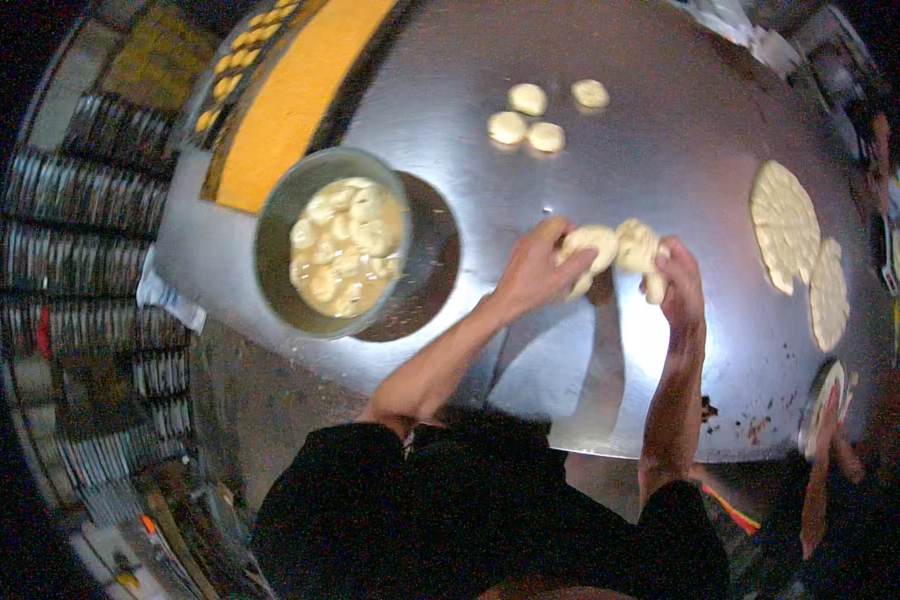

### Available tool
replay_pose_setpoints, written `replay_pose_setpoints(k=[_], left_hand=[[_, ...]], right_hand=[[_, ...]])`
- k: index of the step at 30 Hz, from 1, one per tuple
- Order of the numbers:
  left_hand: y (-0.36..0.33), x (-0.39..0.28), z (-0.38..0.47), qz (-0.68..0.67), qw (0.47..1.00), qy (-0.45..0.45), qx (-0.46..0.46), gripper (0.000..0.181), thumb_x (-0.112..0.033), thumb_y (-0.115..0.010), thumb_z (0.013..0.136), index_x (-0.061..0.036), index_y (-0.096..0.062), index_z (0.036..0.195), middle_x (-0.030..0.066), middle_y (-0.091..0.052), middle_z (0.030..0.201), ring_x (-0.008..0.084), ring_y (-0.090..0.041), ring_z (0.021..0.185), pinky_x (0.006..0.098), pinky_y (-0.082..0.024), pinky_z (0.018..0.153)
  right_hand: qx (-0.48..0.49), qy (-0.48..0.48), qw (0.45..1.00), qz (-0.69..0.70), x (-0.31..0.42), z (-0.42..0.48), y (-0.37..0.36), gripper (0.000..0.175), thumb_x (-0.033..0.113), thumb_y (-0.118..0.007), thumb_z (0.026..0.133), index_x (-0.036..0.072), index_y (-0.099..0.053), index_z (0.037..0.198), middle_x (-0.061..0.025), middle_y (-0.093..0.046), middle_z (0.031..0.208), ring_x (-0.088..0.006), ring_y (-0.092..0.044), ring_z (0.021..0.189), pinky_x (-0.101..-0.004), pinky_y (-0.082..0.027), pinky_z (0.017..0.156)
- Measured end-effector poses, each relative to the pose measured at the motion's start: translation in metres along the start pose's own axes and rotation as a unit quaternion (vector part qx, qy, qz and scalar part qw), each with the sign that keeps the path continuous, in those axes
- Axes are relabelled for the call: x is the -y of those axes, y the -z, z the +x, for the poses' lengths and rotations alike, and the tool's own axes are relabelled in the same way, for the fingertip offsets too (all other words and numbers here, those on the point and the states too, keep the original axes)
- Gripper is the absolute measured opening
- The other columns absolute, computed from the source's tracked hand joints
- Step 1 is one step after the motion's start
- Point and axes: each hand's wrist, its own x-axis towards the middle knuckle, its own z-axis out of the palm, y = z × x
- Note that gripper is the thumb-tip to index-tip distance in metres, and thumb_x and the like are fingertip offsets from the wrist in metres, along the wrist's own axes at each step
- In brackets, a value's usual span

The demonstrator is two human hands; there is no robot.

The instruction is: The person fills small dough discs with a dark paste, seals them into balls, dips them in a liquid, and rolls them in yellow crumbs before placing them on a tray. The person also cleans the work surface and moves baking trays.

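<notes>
Above the metal work table (450, 67), my left hand (544, 266) grips a pale piece of dough (594, 244). Close to its right, my right hand (679, 281) grips another lumpy piece of dough (636, 246), part of which hangs below the fingers. Whether the two pieces touch is hard to tell. Several small round dough pieces (527, 99) lie on the metal farther up. On the left stands a large bowl (270, 277) with dough pieces (352, 225) in cloudy liquid. Flattened dough sheets (784, 221) lie at the right.
A dark round tray or plate (435, 255) sits partly under the bowl. An orange-yellow slab (300, 97) and a tray of small yellow pieces (232, 75) are at the upper left. Another person's hand (829, 420) is at a round dish on the lower right. Stacked racks (82, 191) line the left.
</notes>
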Motion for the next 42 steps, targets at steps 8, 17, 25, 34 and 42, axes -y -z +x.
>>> replay_pose_setpoints(k=[8,17,25,34,42], left_hand=[[0.250,0.055,-0.121,0.226,0.932,0.081,-0.271,0.045,-0.035,-0.068,0.084,0.0008,-0.056,0.108,0.0243,-0.058,0.107,0.0379,-0.059,0.096,0.0443,-0.047,0.081],[0.297,0.110,-0.136,0.348,0.921,0.095,-0.147,0.064,-0.032,-0.065,0.085,0.0008,-0.045,0.137,0.0306,-0.020,0.150,0.0457,-0.030,0.135,0.0456,-0.033,0.108],[0.265,0.025,-0.056,0.157,0.972,-0.078,-0.155,0.034,-0.021,-0.065,0.088,-0.0016,-0.062,0.116,0.0251,-0.039,0.141,0.0343,-0.054,0.118,0.0353,-0.056,0.079],[0.103,0.122,0.228,0.354,0.932,0.061,-0.048,0.046,-0.043,-0.048,0.092,-0.0009,-0.066,0.102,0.0261,-0.063,0.103,0.0423,-0.061,0.091,0.0472,-0.048,0.085],[0.001,0.142,0.266,0.314,0.930,0.014,-0.192,0.037,-0.039,-0.050,0.093,-0.0048,-0.060,0.105,0.0212,-0.060,0.106,0.0363,-0.063,0.092,0.0463,-0.052,0.077]], right_hand=[[0.185,0.301,0.825,-0.441,-0.039,0.050,-0.318,0.024,0.020,-0.072,0.079,0.002,-0.059,0.089,-0.0129,-0.059,0.098,-0.0286,-0.059,0.095,-0.0368,-0.046,0.084],[0.077,0.248,0.843,-0.472,-0.061,0.108,-0.342,0.027,0.024,-0.063,0.085,0.004,-0.066,0.103,-0.0166,-0.066,0.105,-0.0321,-0.064,0.096,-0.0409,-0.051,0.082],[-0.179,0.021,0.637,-0.750,-0.036,0.258,-0.135,0.043,0.043,-0.051,0.093,0.005,-0.067,0.106,-0.0196,-0.067,0.100,-0.0381,-0.061,0.099,-0.0479,-0.048,0.085],[0.043,0.054,0.996,-0.058,-0.072,0.128,-0.092,0.052,0.012,-0.066,0.082,0.010,-0.045,0.130,-0.0120,-0.064,0.092,-0.0189,-0.062,0.083,-0.0340,-0.052,0.072],[-0.176,0.054,0.955,-0.234,-0.016,0.242,0.037,0.055,0.037,-0.057,0.093,0.007,-0.043,0.137,-0.0135,-0.062,0.115,-0.0224,-0.063,0.094,-0.0363,-0.050,0.086]])
